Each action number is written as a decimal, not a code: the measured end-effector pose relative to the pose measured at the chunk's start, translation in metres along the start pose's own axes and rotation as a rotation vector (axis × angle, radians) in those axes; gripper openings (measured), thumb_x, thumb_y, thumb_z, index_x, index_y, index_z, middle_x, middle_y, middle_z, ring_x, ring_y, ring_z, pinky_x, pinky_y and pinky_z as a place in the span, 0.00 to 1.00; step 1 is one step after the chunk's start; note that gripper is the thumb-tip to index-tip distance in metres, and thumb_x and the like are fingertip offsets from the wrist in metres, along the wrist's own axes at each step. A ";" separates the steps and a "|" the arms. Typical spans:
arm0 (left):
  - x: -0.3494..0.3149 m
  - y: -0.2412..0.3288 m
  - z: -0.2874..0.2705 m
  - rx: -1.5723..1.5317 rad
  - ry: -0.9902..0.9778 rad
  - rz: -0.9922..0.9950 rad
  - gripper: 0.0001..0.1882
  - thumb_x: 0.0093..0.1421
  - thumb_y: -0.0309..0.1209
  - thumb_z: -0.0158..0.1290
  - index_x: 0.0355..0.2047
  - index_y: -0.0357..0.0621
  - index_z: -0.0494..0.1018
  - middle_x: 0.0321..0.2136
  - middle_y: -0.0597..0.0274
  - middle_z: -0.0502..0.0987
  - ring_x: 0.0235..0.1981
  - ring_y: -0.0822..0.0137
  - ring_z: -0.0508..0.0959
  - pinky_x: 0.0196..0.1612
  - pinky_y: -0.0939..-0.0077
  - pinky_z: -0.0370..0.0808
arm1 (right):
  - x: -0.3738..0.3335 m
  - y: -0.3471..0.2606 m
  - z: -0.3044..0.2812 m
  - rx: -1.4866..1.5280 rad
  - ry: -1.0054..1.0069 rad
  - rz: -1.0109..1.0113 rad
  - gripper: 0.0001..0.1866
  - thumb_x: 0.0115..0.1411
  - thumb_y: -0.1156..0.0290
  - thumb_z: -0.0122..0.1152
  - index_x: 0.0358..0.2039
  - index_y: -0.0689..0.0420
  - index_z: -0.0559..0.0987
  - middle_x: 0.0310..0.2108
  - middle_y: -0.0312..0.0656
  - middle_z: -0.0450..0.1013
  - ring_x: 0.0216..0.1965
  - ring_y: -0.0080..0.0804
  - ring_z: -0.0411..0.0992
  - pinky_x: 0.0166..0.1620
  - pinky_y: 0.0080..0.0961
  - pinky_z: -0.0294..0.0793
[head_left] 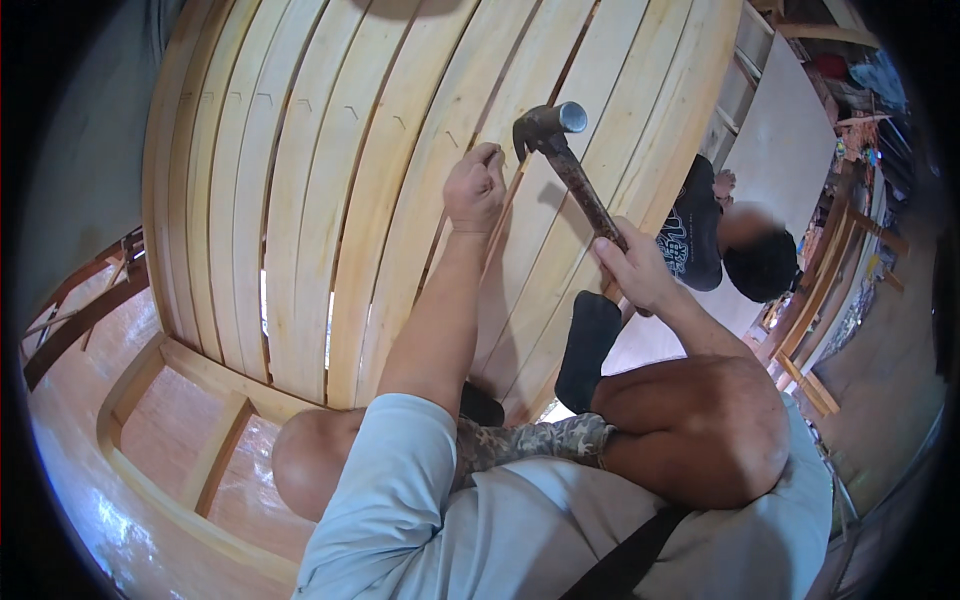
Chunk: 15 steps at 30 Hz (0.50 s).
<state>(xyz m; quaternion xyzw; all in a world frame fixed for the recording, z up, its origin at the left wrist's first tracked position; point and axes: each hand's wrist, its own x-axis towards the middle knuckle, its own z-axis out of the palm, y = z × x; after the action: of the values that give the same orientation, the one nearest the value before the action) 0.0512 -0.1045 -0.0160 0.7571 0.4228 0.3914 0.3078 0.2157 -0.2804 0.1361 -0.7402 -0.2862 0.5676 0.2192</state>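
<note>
My right hand [638,262] is wrapped round the handle of a hammer [582,185]. Its dark head, with a bright round face, is raised over the pale wooden slats [420,210]. Just left of the hammer head, my left hand [474,190] rests on the slats with its fingers pinched together. Whatever is between those fingertips is too small to make out. A row of small, dark, angled marks or bent nails [452,139] runs across the slats to the left of that hand.
A person in a dark shirt [697,225] is close by on the right, beside a pale board [790,130]. A rounded wooden frame [215,455] lies at lower left. Narrow gaps separate the slats. My bent legs [690,425] are near the slats' front edge.
</note>
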 end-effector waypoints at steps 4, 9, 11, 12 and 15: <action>0.006 0.011 0.001 0.011 -0.022 0.083 0.05 0.54 0.22 0.60 0.24 0.41 0.74 0.34 0.60 0.82 0.31 0.58 0.81 0.34 0.68 0.78 | 0.004 -0.005 0.003 -0.070 0.239 -0.360 0.17 0.60 0.64 0.64 0.43 0.61 0.74 0.25 0.32 0.67 0.30 0.21 0.68 0.38 0.24 0.70; 0.002 0.009 -0.003 0.179 -0.162 -0.057 0.05 0.57 0.29 0.58 0.25 0.43 0.78 0.34 0.58 0.81 0.35 0.55 0.81 0.35 0.63 0.77 | 0.016 -0.017 -0.013 -0.039 -0.096 -0.118 0.21 0.54 0.62 0.70 0.40 0.65 0.74 0.24 0.37 0.67 0.28 0.27 0.66 0.37 0.27 0.71; 0.000 0.001 -0.006 0.262 -0.185 -0.058 0.03 0.56 0.29 0.60 0.28 0.45 0.78 0.32 0.57 0.81 0.33 0.54 0.81 0.34 0.64 0.77 | 0.016 -0.023 -0.011 -0.096 -0.041 -0.166 0.21 0.55 0.62 0.69 0.40 0.65 0.74 0.23 0.38 0.67 0.27 0.27 0.65 0.36 0.28 0.71; -0.002 -0.002 -0.008 0.342 -0.208 -0.054 0.04 0.55 0.29 0.62 0.30 0.46 0.78 0.30 0.57 0.81 0.31 0.54 0.81 0.32 0.64 0.77 | 0.017 -0.025 -0.008 -0.151 0.020 -0.217 0.20 0.56 0.62 0.69 0.39 0.65 0.74 0.22 0.40 0.66 0.27 0.27 0.64 0.35 0.29 0.71; 0.004 0.009 -0.002 0.157 -0.061 0.023 0.03 0.56 0.28 0.61 0.28 0.45 0.77 0.31 0.58 0.81 0.32 0.56 0.81 0.32 0.65 0.77 | 0.009 -0.010 -0.002 -0.243 0.145 -0.312 0.16 0.61 0.63 0.62 0.40 0.64 0.74 0.22 0.45 0.67 0.25 0.31 0.68 0.31 0.31 0.70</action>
<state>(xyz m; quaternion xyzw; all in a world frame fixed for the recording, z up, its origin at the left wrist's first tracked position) 0.0545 -0.1050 -0.0070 0.7953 0.4339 0.3372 0.2558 0.2178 -0.2670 0.1361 -0.7466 -0.4474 0.4334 0.2335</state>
